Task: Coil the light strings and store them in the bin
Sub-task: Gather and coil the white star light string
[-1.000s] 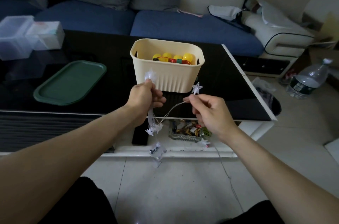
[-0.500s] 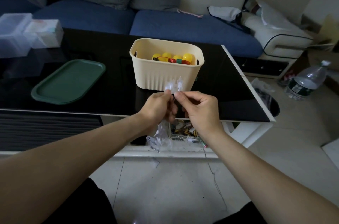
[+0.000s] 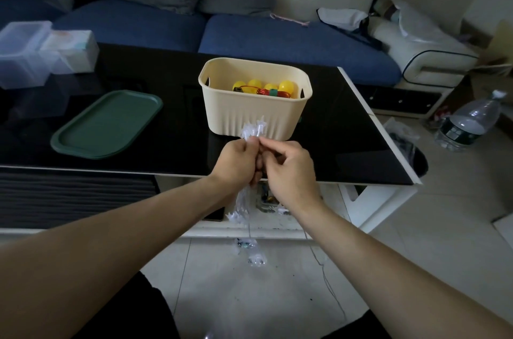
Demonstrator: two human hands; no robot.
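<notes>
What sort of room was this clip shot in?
Most likely a home living room: a blue sofa with cushions, a glossy black coffee table in front of it, and a tiled floor.

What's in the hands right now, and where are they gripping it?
Both the left hand and right hand pinch the star light string at its gathered loops.
</notes>
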